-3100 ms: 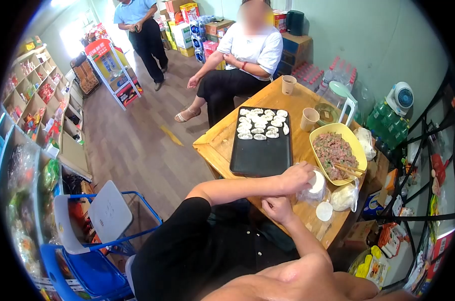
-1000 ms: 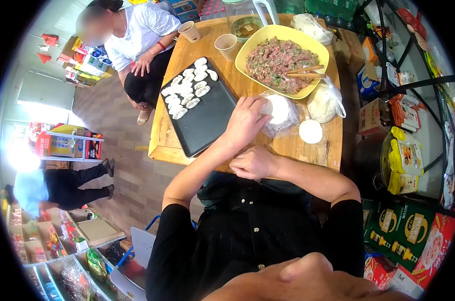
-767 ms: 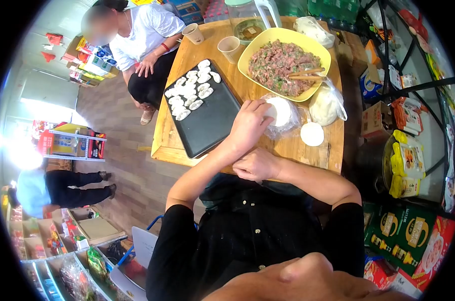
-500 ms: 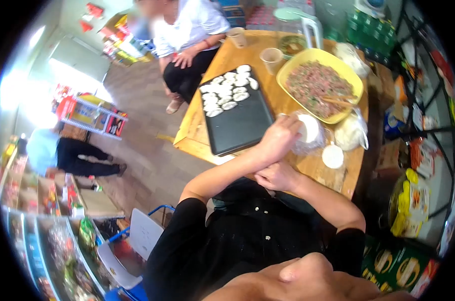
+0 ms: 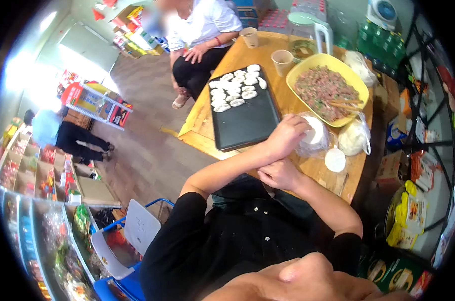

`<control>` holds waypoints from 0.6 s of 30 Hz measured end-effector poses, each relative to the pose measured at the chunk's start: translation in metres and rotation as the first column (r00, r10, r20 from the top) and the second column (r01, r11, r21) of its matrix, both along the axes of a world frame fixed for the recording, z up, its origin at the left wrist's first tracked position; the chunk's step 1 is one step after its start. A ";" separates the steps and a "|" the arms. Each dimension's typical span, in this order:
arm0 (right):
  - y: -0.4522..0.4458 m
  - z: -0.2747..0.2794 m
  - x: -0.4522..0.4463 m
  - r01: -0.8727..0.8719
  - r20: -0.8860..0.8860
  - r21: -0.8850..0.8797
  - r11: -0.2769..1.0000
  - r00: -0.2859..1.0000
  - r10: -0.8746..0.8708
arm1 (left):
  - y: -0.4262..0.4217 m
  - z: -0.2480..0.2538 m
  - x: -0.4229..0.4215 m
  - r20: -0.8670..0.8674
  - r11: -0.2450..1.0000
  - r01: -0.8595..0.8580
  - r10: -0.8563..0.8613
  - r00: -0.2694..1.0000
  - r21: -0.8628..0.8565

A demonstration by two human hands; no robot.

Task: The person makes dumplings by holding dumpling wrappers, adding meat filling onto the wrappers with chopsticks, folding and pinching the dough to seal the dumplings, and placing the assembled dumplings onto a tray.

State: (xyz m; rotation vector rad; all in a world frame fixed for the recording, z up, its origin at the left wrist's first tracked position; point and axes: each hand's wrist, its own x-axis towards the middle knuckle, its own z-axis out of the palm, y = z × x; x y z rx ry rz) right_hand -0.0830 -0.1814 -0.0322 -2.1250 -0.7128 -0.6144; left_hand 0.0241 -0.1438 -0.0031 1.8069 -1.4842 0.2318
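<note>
My left hand [image 5: 289, 133] reaches across to a stack of round white dumpling wrappers [image 5: 315, 129] in a clear plastic bag. Its bent fingertips pinch at the near edge of the stack. Under the left forearm, my right hand [image 5: 277, 174] is curled closed against the left wrist; whatever its fingers may hold is hidden. One loose dumpling wrapper [image 5: 335, 160] lies flat on the table to the right. Left of the hands, a black tray [image 5: 245, 126] carries rows of filled dumplings [image 5: 232, 89] at its far end.
On the wooden table [image 5: 195, 128] stand a yellow bowl of meat filling [image 5: 328, 88] with chopsticks, two paper cups [image 5: 282, 62], a lidded pitcher [image 5: 302, 42] and a bag of white dough [image 5: 353, 138]. A seated person [image 5: 202, 30] is beyond; another person stands near shelves.
The whole view has shifted slightly, moving the table a little right and down. Both hands keep nearly the same pose at the wrappers. The standing person's legs have changed position.
</note>
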 end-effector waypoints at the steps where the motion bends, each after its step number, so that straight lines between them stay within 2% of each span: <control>1: -0.001 -0.002 -0.001 0.029 -0.014 0.003 1.000 0.999 -0.029 | -0.002 -0.002 0.002 0.001 1.000 0.028 -0.028 1.000 -0.008; 3: -0.001 -0.007 0.000 -0.011 0.024 0.015 1.000 1.000 0.010 | -0.004 0.000 -0.002 -0.069 1.000 -0.010 0.008 0.998 -0.022; 7: -0.001 -0.006 0.001 -0.009 0.044 0.059 0.998 0.999 0.006 | -0.010 0.003 0.001 -0.058 0.998 -0.033 0.030 0.998 -0.053; 10: -0.002 -0.008 -0.002 0.006 0.005 0.020 1.000 1.000 -0.006 | -0.014 0.007 0.002 -0.323 0.992 -0.115 0.124 0.938 0.046; 14: -0.004 -0.003 -0.003 0.014 -0.028 -0.020 1.000 0.999 -0.014 | -0.018 0.006 0.005 -0.354 0.985 -0.146 0.169 0.920 0.090; 18: -0.004 -0.006 -0.003 0.006 -0.028 -0.010 1.000 1.000 -0.006 | -0.021 0.002 0.008 -0.314 0.972 -0.200 0.231 0.921 0.126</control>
